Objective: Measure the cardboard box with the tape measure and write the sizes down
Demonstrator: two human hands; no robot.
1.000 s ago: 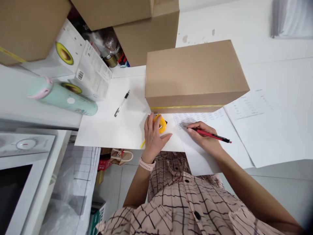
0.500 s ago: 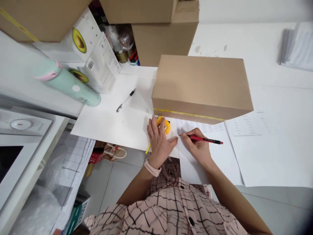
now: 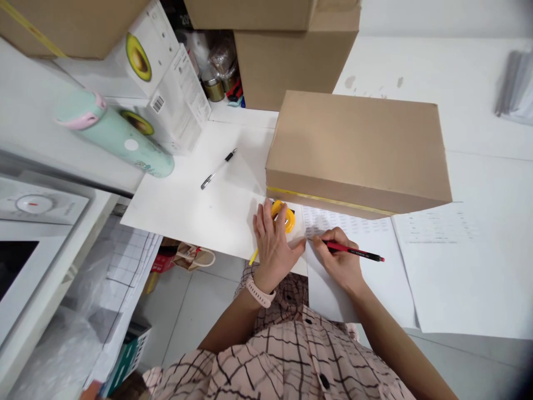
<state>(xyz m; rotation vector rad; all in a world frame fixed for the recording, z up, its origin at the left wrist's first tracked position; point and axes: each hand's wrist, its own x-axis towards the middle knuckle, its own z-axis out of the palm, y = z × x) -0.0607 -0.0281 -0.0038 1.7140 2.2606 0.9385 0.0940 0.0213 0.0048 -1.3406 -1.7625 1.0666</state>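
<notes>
White tabletop [image 3: 478, 128] bears a cardboard box [image 3: 358, 144], the left hand [image 3: 272, 247] lying open on a yellow tape measure [image 3: 287, 218] before it while the right hand [image 3: 339, 265], clamped on a red pen [image 3: 353, 252], marks the printed sheet [image 3: 387, 289].

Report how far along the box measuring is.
Done: the yellow tape blade lies drawn along the lower front edge of the brown cardboard box. In hand: the left hand presses the round yellow tape measure case; the right hand holds the red pen, tip on the printed white sheet. Left: any written figure is unreadable; other edges show no tape.
</notes>
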